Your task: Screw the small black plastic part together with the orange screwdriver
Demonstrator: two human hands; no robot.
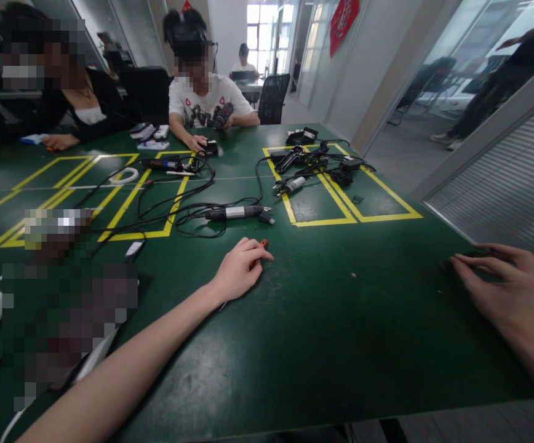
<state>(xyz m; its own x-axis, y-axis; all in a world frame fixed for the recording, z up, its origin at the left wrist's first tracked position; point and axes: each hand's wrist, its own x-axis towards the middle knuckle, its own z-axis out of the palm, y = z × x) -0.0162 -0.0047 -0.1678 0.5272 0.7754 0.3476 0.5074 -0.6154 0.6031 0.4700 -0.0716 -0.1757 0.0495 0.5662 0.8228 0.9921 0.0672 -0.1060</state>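
My left hand (242,269) rests on the green table, its fingers curled over an orange-ended screwdriver (264,243). Most of the handle is hidden under the palm, and a thin metal shaft shows below the wrist. Toward the table's right edge, my right hand (509,280) is closed in a pinch. A dark, thin thing (479,253) shows between thumb and fingers, too blurred to name. Beyond my left hand lies a black and silver pen-shaped electric screwdriver (237,213) with its cable looped beside it.
Yellow tape (325,223) marks rectangles on the table (322,344). Black cables and a silver-bodied tool (293,186) lie in the right one. A small screw-like bit (353,275) lies mid-table. Across sits a person (207,101) handling a dark tool; another person (89,114) is at left.
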